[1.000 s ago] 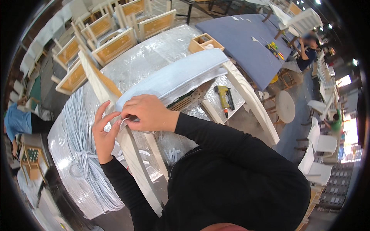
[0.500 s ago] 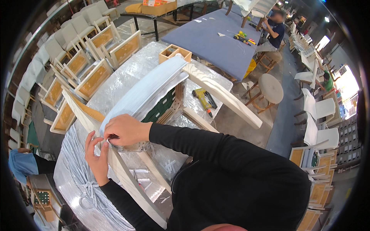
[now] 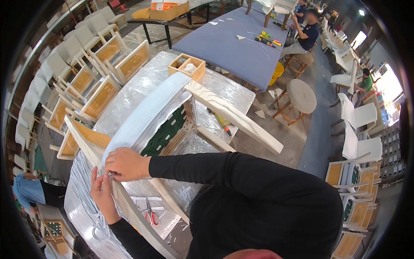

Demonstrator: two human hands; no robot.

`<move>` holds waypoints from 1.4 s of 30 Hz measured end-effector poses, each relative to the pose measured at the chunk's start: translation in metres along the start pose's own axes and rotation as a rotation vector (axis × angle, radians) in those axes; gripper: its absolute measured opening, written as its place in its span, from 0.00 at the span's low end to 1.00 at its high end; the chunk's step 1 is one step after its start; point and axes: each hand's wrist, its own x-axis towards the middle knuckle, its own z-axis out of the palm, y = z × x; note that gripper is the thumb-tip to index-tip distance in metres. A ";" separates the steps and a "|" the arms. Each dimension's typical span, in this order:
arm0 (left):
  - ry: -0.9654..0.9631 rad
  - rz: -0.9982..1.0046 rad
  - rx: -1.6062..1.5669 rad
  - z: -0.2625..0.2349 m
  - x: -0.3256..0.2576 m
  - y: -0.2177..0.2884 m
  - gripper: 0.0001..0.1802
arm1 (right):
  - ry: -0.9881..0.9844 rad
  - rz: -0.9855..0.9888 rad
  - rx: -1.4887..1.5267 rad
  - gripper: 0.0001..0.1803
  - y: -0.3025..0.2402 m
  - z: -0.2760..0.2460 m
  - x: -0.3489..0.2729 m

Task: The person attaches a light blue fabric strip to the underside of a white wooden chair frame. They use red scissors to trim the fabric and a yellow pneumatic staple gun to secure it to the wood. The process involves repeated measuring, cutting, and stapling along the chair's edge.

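Observation:
A pale wooden chair frame [image 3: 235,115] lies tipped over, its light blue padded seat [image 3: 144,110] facing away and green webbing [image 3: 168,129] showing underneath. At the seat's near left corner, beside a wooden leg, both hands meet. My right hand [image 3: 128,165] is closed, fingertips pinched on something small and dark at the fabric edge. Just below it, my left hand [image 3: 103,196] has thumb and index finger brought together at the same spot, other fingers raised. What lies between the fingertips is too small to name. Red-handled scissors [image 3: 151,214] rest below the frame.
Plastic wrap covers the table [image 3: 228,88]. Light blue fabric strips [image 3: 84,190] drape at left. A divided wooden box [image 3: 186,67] and yellow tool [image 3: 223,122] sit beyond the chair. Further off are a blue-topped table [image 3: 228,39], a round stool [image 3: 301,96] and a seated person [image 3: 307,34].
The chair and both hands appear lower and further left in the view. The scissors have come into sight, and the yellow tool is now partly hidden. The hands stay at the same corner.

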 end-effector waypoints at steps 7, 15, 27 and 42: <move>-0.004 0.018 0.229 0.003 0.002 0.000 0.09 | -0.043 -0.049 -0.149 0.12 0.002 0.003 -0.005; 0.167 0.232 0.606 0.020 -0.019 0.012 0.05 | -0.332 0.012 0.082 0.03 -0.003 -0.022 0.024; 0.162 0.118 0.271 0.022 -0.037 -0.013 0.04 | -0.443 -0.100 0.055 0.03 0.007 -0.020 0.024; 0.899 0.147 -0.523 0.152 -0.036 -0.042 0.45 | -0.456 0.003 0.143 0.05 -0.003 -0.022 0.038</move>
